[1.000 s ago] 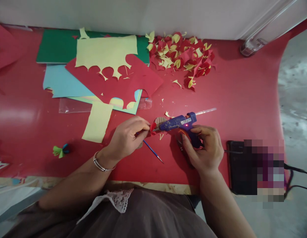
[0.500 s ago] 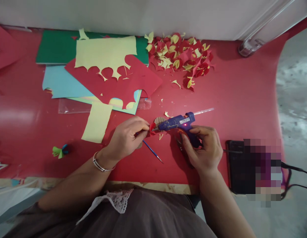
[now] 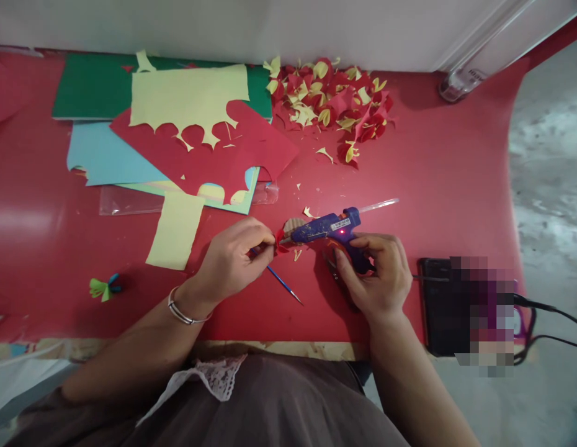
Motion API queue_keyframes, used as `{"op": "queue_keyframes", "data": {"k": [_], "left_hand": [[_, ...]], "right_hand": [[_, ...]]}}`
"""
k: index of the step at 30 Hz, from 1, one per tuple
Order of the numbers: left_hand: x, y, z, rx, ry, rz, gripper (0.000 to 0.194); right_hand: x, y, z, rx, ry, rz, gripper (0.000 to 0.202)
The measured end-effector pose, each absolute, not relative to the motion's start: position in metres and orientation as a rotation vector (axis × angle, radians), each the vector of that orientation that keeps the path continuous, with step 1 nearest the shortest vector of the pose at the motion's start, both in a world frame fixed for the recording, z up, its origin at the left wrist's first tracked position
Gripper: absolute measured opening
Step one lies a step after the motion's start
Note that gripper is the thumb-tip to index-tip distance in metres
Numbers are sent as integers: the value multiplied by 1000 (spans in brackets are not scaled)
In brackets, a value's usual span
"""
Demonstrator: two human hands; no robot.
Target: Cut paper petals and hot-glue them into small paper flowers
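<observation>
My left hand (image 3: 239, 257) pinches a small red paper piece (image 3: 281, 241) between thumb and fingers. A blue glue gun (image 3: 323, 227) with a lit red light is in my right hand (image 3: 379, 273), its nozzle at the red piece. A clear glue stick (image 3: 379, 205) sticks out of its back end. Behind the nozzle lies a corrugated cardboard piece (image 3: 294, 225), partly covered. A thin blue brush (image 3: 285, 285) lies between my hands, one end hidden by my left hand. Beneath the glue gun is a dark object, partly hidden.
Cut red (image 3: 251, 146) and yellow paper (image 3: 188, 93) lie on a green sheet (image 3: 93, 87) at the back left. A pile of red and yellow paper pieces (image 3: 332, 102) stands at the back. A green and blue paper piece (image 3: 102, 288) is left, a black device (image 3: 442, 310) right.
The whole view has shifted, so the table's things appear slightly further left. My hands keep their holds, and the red piece's visible shape has changed slightly at the nozzle.
</observation>
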State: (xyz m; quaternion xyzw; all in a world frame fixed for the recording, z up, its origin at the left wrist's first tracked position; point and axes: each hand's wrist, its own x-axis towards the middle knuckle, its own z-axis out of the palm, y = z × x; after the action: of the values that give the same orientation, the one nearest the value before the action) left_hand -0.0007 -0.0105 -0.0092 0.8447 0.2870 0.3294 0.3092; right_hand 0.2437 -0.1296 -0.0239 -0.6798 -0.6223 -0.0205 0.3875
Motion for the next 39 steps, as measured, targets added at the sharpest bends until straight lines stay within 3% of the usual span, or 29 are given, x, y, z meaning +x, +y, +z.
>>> {"op": "queue_keyframes", "data": {"k": [7,15,24,29,34,39], "left_hand": [[-2,-12,-5,2244,753,877,15],[-10,-7,-9,1893,1023,1470,12],[-12,-10,-9,1999,881,1006,15],[-12,-9,-7,2051,772,861,13],[-11,-9,-5,2073,744,832,14],[-12,-9,-5,2079,727,787,13]], "right_hand": [[244,-130,-26,-1742,-1565,-65,21],[250,-133,-37,-2003,-1194,-75,37],[271,-123,-44,-2133,-1022,-120,42],[253,-126,-27,-1908,-1368,-307,18],[228,-119,-22,-1614,-1854,33,16],[220,-111,-26,-1557,-1972,191,18]]}}
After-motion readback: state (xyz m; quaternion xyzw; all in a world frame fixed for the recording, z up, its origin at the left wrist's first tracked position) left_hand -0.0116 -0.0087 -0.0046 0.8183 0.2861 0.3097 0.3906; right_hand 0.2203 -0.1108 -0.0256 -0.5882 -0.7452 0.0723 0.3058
